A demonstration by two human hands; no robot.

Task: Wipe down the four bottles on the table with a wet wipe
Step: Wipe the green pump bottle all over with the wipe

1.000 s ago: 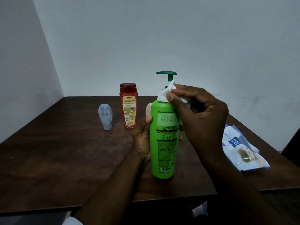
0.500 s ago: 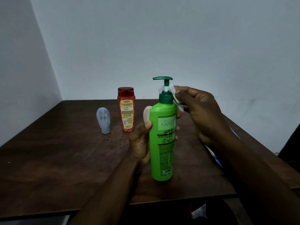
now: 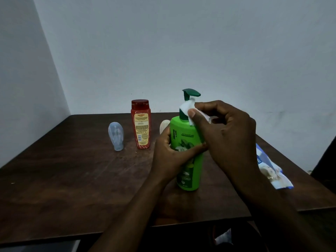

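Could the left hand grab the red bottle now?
Probably not yet: the left hand grips the green plastic pump bottle. Otherwise nothing seems to stand between it and the red flip-cap bottle.

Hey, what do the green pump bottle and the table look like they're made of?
The green pump bottle looks like smooth plastic, going by its even colour and moulded pump. The table looks like dark wood or veneer, matt, with grain and pale scuffs.
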